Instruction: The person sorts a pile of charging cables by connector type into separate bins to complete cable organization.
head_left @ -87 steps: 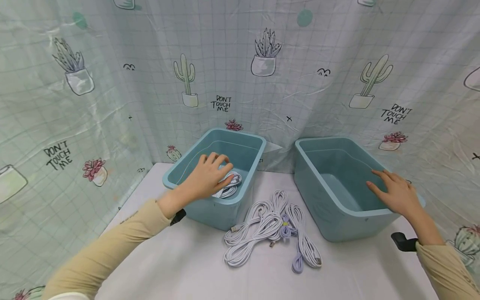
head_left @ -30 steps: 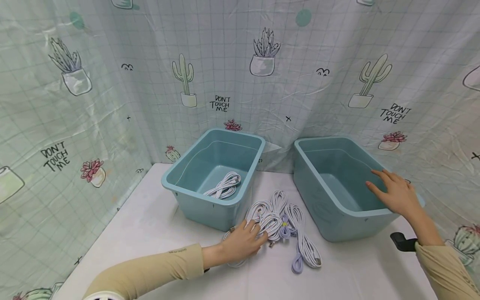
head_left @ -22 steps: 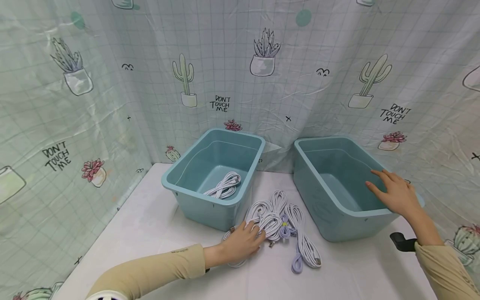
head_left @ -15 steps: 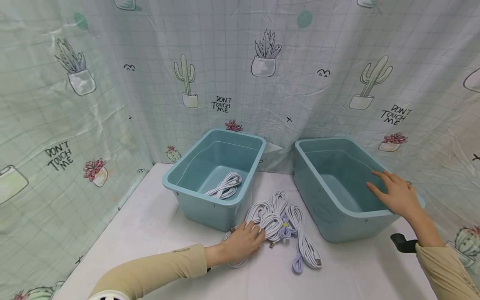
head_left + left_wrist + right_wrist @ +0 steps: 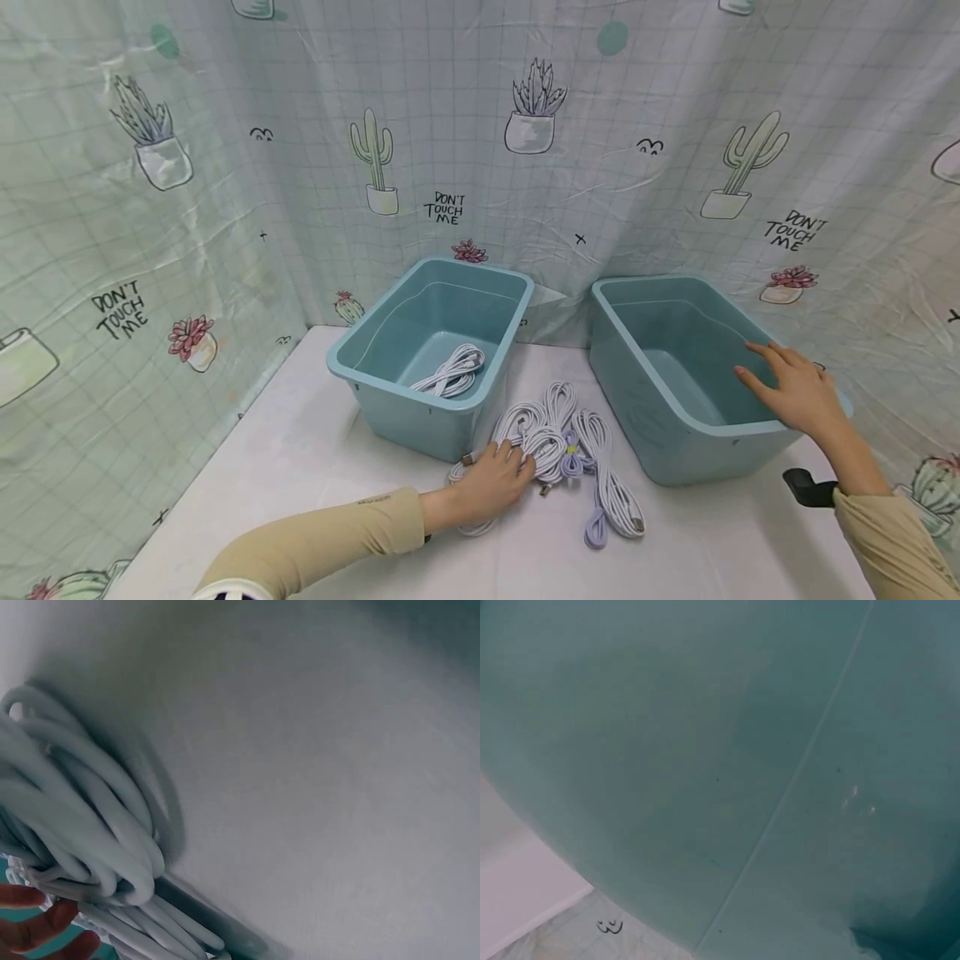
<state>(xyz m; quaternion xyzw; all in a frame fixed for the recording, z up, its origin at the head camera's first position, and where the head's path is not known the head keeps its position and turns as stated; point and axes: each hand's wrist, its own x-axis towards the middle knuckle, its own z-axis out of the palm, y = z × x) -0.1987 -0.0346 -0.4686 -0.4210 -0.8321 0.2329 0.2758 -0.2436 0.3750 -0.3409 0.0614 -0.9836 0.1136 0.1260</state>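
My left hand (image 5: pixel 495 483) lies over the near left side of a cable pile, its fingers curled on a coiled white cable (image 5: pixel 477 528). The left wrist view has this thick coil (image 5: pixel 82 802) up close, with fingertips (image 5: pixel 41 926) at its lower edge. Beside the hand are more white cable coils (image 5: pixel 546 450), a small purple cable coil (image 5: pixel 572 463) with a yellow band, and a long white bundle (image 5: pixel 617 493) with a purple loop (image 5: pixel 596 530). My right hand (image 5: pixel 798 390) rests at the right bin's rim, fingers loosely extended over the inside, holding nothing.
A blue-green bin (image 5: pixel 405 427) stands behind the left hand, with white cables (image 5: pixel 454 372) lying inside. To the right stands a second blue-green bin (image 5: pixel 675 454). A printed curtain (image 5: pixel 465 150) hangs behind and at the sides of the white table (image 5: pixel 300 467).
My left hand has left the left bin, where white cables lie, and come down onto the pile. Over the last second it has shifted only slightly. The right hand stays put.
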